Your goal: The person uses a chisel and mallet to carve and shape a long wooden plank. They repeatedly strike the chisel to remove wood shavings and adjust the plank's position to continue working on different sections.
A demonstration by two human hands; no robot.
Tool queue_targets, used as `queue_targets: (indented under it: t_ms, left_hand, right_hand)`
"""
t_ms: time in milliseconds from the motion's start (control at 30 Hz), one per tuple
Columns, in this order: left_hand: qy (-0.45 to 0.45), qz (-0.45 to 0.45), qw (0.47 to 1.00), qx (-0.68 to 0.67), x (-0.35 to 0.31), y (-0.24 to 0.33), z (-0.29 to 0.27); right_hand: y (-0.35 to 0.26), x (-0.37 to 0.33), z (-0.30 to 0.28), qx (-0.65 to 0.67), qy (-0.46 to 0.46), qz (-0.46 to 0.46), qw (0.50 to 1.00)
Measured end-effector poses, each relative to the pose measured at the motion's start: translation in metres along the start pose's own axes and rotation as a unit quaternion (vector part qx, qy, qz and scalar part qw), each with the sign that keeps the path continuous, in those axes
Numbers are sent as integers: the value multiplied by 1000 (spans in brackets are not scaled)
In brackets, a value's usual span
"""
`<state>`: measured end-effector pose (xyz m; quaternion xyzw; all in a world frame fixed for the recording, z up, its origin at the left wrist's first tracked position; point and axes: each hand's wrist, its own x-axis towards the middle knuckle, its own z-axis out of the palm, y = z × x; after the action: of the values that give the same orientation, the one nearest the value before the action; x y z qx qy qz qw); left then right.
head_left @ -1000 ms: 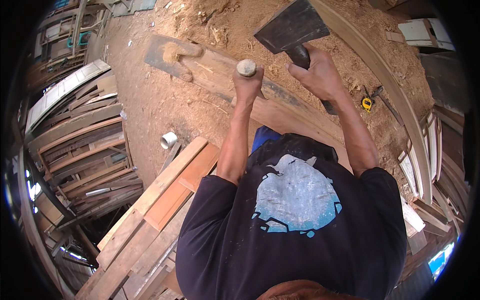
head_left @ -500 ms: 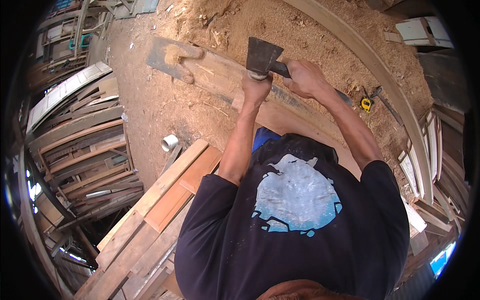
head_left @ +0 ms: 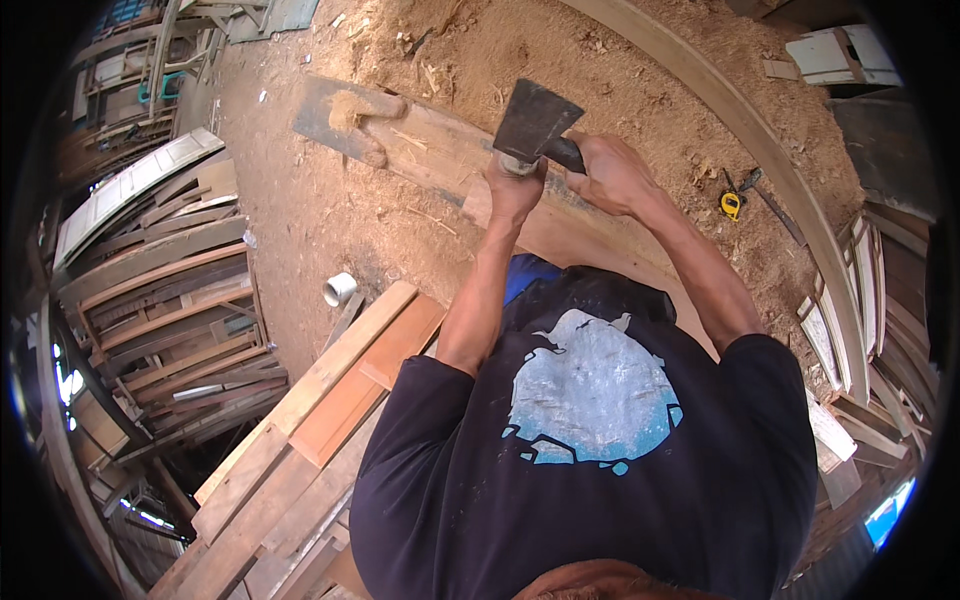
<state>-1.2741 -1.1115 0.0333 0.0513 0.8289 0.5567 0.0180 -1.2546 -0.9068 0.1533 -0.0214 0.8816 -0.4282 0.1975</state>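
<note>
Both my hands are closed on a hatchet with a broad, dark metal blade (head_left: pixel 540 112), held up over a long wooden plank (head_left: pixel 425 160). My left hand (head_left: pixel 515 195) wraps round a pale, rounded part at the base of the blade. My right hand (head_left: pixel 615 175) grips the dark handle just right of the blade; the rest of the handle is hidden by the hand and forearm. Beneath my arms lies a smoother, reddish board (head_left: pixel 585 240). Wood shavings (head_left: pixel 350 108) sit on the plank's far left end.
Sawdust (head_left: pixel 520 40) covers the ground. A yellow tape measure (head_left: pixel 731 205) lies beside a dark, long-handled tool (head_left: pixel 775 207) on the right. A curved timber (head_left: pixel 720 90) arcs behind them. Stacked boards (head_left: pixel 330 380) stand at lower left, near a white pipe piece (head_left: pixel 339 289). Timber piles (head_left: pixel 165 260) line the left.
The hatchet has tilted slightly, its blade shifting a little right and down. My right hand has moved slightly lower and right. The dark handle end seen beyond my right forearm is now hidden.
</note>
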Motion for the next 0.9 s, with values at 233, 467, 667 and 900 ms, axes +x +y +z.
queue_targets:
  t_ms: [233,467,667,900]
  left_hand:
    - [152,-49,979,-130,6,-16,-3]
    - [86,-36,989,-114,-30,48,-10]
    - [-152,283,947,-14,-71,117,28]
    - [-361,398,842,33,-129,109,41]
  right_hand:
    - [14,-19,20,101,-20,-8,995]
    - [56,-51,55,459,13,86,884]
    - [85,-59,80,592,96,161,784]
    - [99,-105,82,567,124,197,790]
